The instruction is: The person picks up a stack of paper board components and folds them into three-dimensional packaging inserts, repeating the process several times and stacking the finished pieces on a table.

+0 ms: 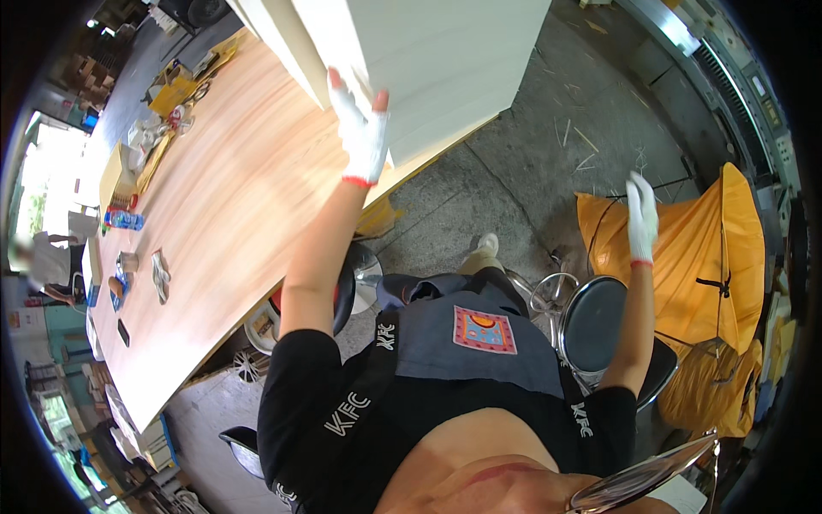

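Observation:
My left hand (363, 137) wears a white glove with a red cuff, and its bare fingertips stick out. It is raised beside the near edge of a large white board-like block (445, 77) on the wood-grain table (257, 188). Two of its fingers are spread apart, and I cannot tell whether they touch the block. Out to the right, my right hand (642, 219), gloved the same way, hangs in the air with straight fingers. It holds nothing and is nearest to an orange fabric sack (685, 253).
A round dark stool (592, 321) stands at my right. A water bottle (127, 220), a loose glove (160, 277), a phone (123, 332) and a yellow box (174, 90) lie along the table's far side. Thin scraps litter the concrete floor (479, 193). Another person (60, 261) stands beyond the table.

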`<state>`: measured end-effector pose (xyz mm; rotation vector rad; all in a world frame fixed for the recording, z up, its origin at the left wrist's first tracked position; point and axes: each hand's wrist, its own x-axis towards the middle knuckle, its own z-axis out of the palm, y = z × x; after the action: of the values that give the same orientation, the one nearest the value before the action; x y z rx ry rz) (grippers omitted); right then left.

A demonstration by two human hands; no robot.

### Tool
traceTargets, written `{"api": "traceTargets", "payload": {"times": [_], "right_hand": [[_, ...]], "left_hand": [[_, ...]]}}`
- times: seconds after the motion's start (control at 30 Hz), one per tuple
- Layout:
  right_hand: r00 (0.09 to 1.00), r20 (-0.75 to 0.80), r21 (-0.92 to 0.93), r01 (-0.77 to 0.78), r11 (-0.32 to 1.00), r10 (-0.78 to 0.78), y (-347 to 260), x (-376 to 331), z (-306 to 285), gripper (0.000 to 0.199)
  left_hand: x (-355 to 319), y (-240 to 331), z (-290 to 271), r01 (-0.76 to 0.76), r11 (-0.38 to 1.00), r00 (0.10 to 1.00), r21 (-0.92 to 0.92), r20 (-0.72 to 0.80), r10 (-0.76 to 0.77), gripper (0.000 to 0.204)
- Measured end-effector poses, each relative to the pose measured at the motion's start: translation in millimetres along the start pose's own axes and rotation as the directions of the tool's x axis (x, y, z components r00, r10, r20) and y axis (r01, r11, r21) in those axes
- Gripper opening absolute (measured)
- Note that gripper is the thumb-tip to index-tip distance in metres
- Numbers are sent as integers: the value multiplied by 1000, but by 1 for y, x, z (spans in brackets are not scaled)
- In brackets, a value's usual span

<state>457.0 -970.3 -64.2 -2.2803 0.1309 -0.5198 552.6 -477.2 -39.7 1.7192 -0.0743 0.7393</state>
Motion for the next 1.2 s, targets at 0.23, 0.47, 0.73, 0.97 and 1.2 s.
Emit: {"api": "traceTargets", "payload": {"times": [0.23,0.47,0.73,0.97,1.2], "right_hand": [[900,397,674,-419,608,181,39,197,153,53],[844,535,662,-447,601,37,29,333,280,53],[659,751,605,-657,450,-49,53,346,364,43],[556,811,567,-665,487,-184,38,377,395,49],[560,776,592,-487,642,-291,-43,410,435,70]], "left_hand": [[-143,-112,51,429,758,793,-491,-197,-576,61],[-170,-154,167,818,-19,350,-575,524,-776,46],[-66,-170,335,552,-370,-148,-747,349,-925,23],[-60,-207,358,332,-198,48,-922,226,-973,31],[-65,-202,368,41,-217,-101,-975,213,-972,29]]}}
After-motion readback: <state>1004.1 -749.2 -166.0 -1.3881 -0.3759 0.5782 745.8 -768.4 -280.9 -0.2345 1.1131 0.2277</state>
